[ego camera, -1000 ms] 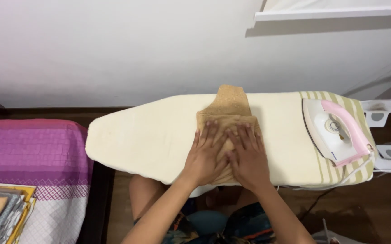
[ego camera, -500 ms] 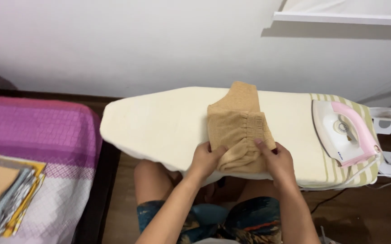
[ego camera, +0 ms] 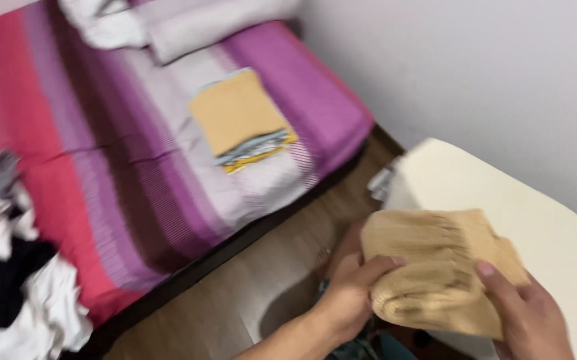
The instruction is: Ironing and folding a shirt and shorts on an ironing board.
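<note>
Lifted off the cream padded ironing surface [ego camera: 542, 220] since the earlier frame, the folded tan knitted garment [ego camera: 435, 267] is now held in the air just above its near edge. Left hand [ego camera: 348, 293] and right hand [ego camera: 528, 320] pinch it, fingers [ego camera: 375, 267] closed on its edges. A stack of folded cloths [ego camera: 242, 120] lies on the pink-and-purple striped bed [ego camera: 102, 167].

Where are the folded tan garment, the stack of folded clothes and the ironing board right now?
folded tan garment [ego camera: 438, 267], head view, middle of its top face
stack of folded clothes [ego camera: 238, 113], head view, top orange piece
ironing board [ego camera: 502, 193], head view, bare cream cover
</note>
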